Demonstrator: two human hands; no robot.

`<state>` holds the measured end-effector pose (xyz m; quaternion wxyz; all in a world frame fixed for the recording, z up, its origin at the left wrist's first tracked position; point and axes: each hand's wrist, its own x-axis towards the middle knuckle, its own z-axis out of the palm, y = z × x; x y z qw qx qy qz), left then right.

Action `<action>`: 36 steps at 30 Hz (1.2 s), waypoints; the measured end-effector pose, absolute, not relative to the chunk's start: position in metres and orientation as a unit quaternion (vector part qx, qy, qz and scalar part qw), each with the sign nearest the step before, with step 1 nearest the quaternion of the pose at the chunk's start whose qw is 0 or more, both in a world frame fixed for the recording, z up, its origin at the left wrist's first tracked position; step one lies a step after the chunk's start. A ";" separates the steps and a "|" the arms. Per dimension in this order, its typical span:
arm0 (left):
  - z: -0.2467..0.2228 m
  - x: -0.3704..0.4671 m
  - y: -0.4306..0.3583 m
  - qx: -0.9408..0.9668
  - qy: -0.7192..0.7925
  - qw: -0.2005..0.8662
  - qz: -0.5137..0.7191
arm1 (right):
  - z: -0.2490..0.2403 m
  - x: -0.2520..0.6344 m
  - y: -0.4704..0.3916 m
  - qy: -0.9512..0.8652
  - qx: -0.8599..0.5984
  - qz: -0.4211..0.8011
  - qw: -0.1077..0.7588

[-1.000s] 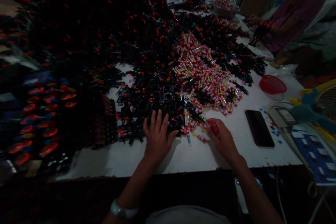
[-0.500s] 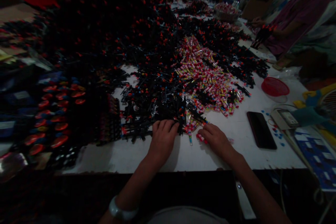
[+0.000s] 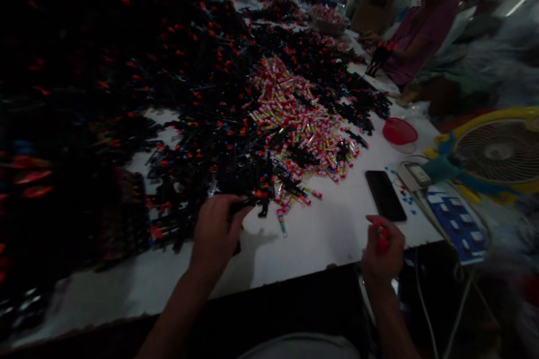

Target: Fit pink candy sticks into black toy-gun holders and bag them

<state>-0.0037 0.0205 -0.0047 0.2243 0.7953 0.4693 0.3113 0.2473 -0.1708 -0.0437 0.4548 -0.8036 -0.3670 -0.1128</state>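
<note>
My left hand [image 3: 215,230] is closed round a black toy gun [image 3: 261,196] with an orange part, held just over the table's near side. A shadow falls on the white tabletop [image 3: 307,244] beneath it. Off to the right, my right hand [image 3: 384,252] is curled at the table's front edge around a small red thing [image 3: 382,240]; its full shape is hidden by the fingers. A pile of black toy guns [image 3: 219,140] with orange tips spreads beyond my left hand. Small clear tubes with red caps and coloured filling [image 3: 298,106] lie heaped right of it. One tube [image 3: 281,222] lies apart, nearer me.
A black phone [image 3: 385,195] lies on the right, near small blue bits and a white box [image 3: 414,175]. Behind these are a red basket [image 3: 400,130] and a yellow fan [image 3: 499,148]. A person in purple [image 3: 425,39] holds toy guns at the far right; another sits at the back.
My left hand has lifted a toy gun from the pile's near edge. My right hand has left the loose tubes, moving right and towards me with something red. The view has swung right.
</note>
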 end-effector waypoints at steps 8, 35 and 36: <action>0.007 0.029 -0.010 0.464 0.493 0.642 0.359 | -0.035 0.243 -0.213 -0.126 -0.821 0.067 0.552; -0.014 0.021 -0.054 0.358 0.497 0.691 0.383 | -0.037 0.162 -0.123 -0.451 -0.677 0.399 0.424; -0.014 0.022 -0.054 0.356 0.499 0.689 0.387 | -0.037 0.161 -0.123 -0.457 -0.676 0.395 0.422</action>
